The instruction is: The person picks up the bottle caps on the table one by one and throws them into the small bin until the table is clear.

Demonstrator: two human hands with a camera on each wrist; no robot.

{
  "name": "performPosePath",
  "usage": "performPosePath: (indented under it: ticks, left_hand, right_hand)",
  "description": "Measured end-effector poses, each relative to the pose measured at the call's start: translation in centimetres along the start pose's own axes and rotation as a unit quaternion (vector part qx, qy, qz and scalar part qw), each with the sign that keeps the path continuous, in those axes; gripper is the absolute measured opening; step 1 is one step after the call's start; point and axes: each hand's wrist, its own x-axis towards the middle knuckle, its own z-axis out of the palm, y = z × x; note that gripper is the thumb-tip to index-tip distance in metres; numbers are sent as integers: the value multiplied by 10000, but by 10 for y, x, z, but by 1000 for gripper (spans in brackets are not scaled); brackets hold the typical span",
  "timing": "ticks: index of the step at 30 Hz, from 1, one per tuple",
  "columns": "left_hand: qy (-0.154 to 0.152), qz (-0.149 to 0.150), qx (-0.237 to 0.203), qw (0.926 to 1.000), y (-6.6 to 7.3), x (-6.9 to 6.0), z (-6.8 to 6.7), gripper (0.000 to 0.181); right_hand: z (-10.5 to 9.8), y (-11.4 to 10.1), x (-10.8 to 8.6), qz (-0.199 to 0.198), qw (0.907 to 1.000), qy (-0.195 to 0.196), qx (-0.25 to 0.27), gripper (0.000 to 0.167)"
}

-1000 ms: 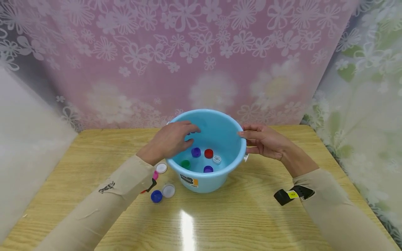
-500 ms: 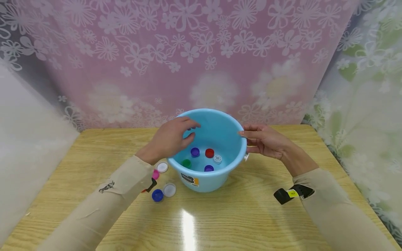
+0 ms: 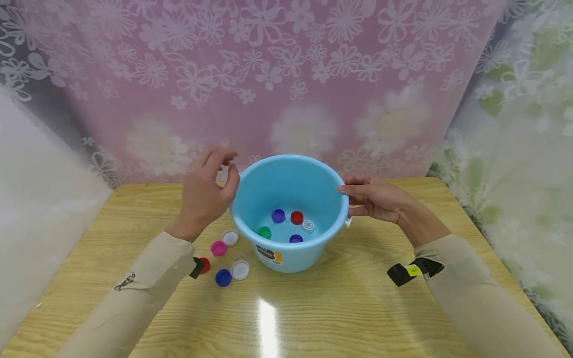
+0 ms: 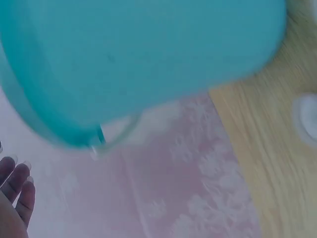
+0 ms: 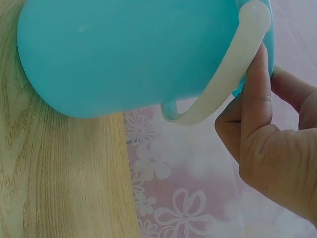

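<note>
A light blue bucket point(image 3: 297, 258) stands upright on the table. Inside, on its bottom, lie several bottle caps, among them a red cap point(image 3: 297, 217), a green cap point(image 3: 264, 232) and a white cap point(image 3: 308, 226). At the bucket's right side my right hand point(image 3: 376, 199) holds the rim, thumb over the edge and fingers outside. The right wrist view shows those fingers by the white handle point(image 5: 225, 72). My left hand point(image 3: 206, 191) hovers beside the left rim, fingers loosely bent, holding nothing. Only its fingertips point(image 4: 22, 188) show in the left wrist view, apart from the bucket.
Left of the bucket, several more caps lie on the wooden table point(image 3: 340, 318): a pink cap point(image 3: 218, 248), a blue cap point(image 3: 223, 277) and a red cap point(image 3: 204, 265) partly behind the left wrist strap, plus white ones. A pink floral curtain point(image 3: 295, 119) hangs behind the table.
My left hand has moved out from over the bucket's opening to its left side, uncovering the pink and red caps on the table. The right hand keeps its place on the rim.
</note>
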Motion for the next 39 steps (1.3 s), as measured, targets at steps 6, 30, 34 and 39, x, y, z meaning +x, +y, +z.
performPosePath:
  ticks: [6, 30, 34, 39]
  left_hand:
    - [-45, -615, 148, 9980, -24, -28, -23, 19]
    - [-4242, -2383, 724, 8706, -46, -135, -56, 43]
    - [-4106, -2447, 1060, 8719, -44, -144, -58, 47]
    - [-4135, -2406, 1176, 8702, -41, -155, -59, 47]
  right_hand:
    - [0, 0, 0, -2, 10000, -10, 13, 24]
    - [-3, 4, -1, -10, 9996, 65, 265, 13]
    - [-1, 4, 0, -22, 9996, 76, 255, 13]
    - [0, 4, 2, -20, 9996, 104, 251, 14]
